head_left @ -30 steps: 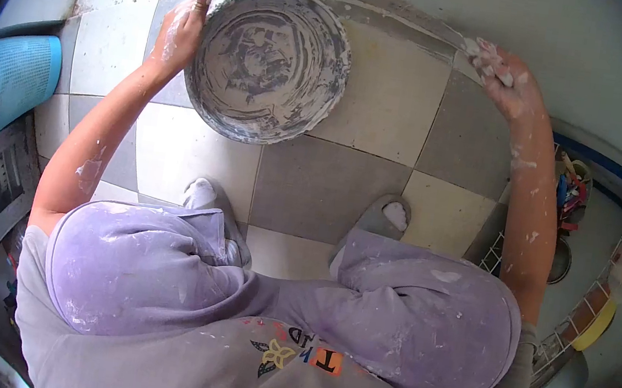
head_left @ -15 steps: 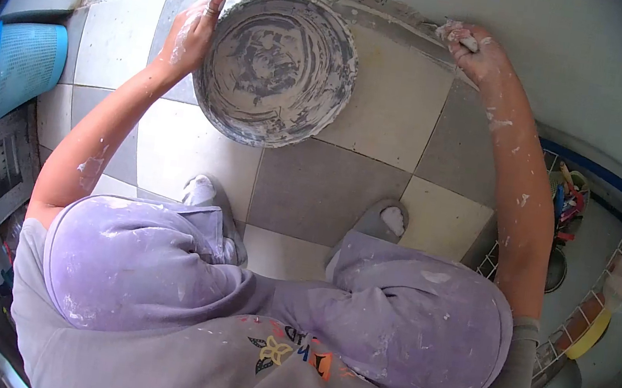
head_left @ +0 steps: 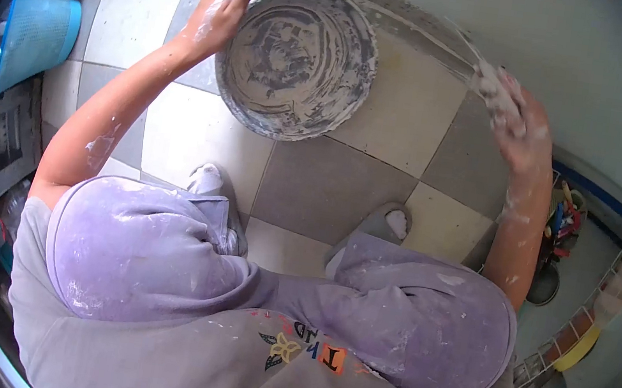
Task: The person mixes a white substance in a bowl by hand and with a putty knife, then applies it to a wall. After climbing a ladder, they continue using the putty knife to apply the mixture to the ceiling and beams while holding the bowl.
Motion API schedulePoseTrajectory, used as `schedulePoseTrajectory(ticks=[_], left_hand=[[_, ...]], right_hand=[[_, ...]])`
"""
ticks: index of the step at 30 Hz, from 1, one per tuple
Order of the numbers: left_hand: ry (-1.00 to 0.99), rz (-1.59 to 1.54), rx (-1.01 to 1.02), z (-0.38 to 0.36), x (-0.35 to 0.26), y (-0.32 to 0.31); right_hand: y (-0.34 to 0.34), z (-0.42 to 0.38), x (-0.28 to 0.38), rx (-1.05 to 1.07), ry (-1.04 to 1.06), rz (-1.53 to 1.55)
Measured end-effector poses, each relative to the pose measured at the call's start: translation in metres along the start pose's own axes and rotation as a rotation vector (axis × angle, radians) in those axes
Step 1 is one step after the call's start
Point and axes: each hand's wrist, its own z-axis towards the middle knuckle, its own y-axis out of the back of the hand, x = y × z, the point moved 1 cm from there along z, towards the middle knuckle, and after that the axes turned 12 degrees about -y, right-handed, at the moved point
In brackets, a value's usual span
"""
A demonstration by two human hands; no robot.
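Note:
A round basin (head_left: 297, 63), its inside smeared with grey paste, stands tilted on the tiled floor. My left hand (head_left: 220, 17) is at its left rim, fingers closed round the edge. My right hand (head_left: 521, 120), coated in white paste, is closed on the handle of a thin-bladed tool (head_left: 464, 43), seen nearly edge-on near the foot of the wall. The tool's handle is mostly hidden by my fingers. White smears mark both forearms.
The pale wall (head_left: 579, 64) rises at the upper right, with grey residue along its base. A wire rack (head_left: 586, 309) with utensils stands at the right. At the left are a blue basket (head_left: 40, 41) and a grey appliance (head_left: 7, 142). My slippered feet rest on the tiles.
My right hand has moved right and down in view and turned, so the thin blade now shows. The basin and my left hand appear slightly farther right as the view shifts.

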Motion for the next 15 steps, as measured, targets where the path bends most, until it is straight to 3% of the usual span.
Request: schedulePoseTrajectory(ticks=[1, 4, 5, 8, 10, 15], left_hand=[[0.119, 0.031, 0.183, 0.008, -0.009, 0.011], [0.073, 0.069, 0.246, 0.028, -0.037, 0.016], [0.049, 0.130, 0.322, 0.037, -0.045, 0.022], [-0.163, 0.265, 0.313, 0.035, -0.058, 0.030], [-0.192, 0.106, 0.229, 0.033, -0.083, 0.028], [-0.377, -0.010, -0.011, 0.026, -0.097, 0.012]], right_hand=[[-0.007, -0.011, -0.005, 0.104, -0.090, 0.052], [-0.019, -0.036, -0.047, 0.028, 0.092, -0.194], [-0.020, -0.036, -0.057, -0.013, 0.042, -0.299], [-0.041, -0.014, -0.088, -0.122, -0.094, -0.624], [-0.047, -0.005, -0.104, -0.153, -0.162, -0.796], [-0.065, -0.001, -0.113, -0.111, -0.076, -1.163]])
